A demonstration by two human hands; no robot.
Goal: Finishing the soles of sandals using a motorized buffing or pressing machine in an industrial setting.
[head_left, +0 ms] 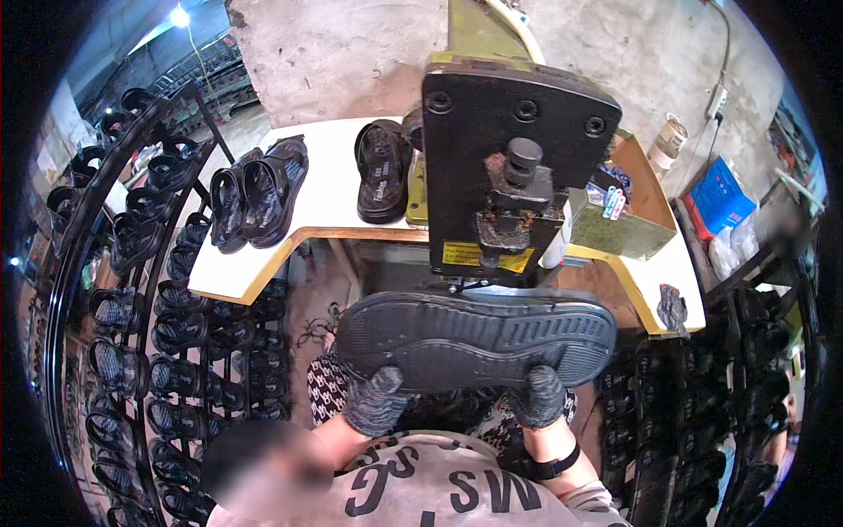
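A black sandal (479, 341) is held crosswise in front of me, its ridged sole turned up toward my view. My left hand (378, 402), in a dark grey glove, grips its left part with the thumb on the sole. Near the sandal's right end, my right hand (538, 398), gloved alike, pinches the lower edge; the other fingers of both hands are hidden beneath. The sandal's far edge lies right under the head of a black machine (518, 114) with bolts and a worn metal fitting. Whether the two touch, I cannot tell.
On the white table (325, 198) stand a pair of black sandals (259, 193) and another sandal (382, 171). An open metal box (628, 228) sits right of the machine. A crumpled grey glove (673, 307) lies at the table's right end. Racks of sandals (180, 329) flank me on both sides.
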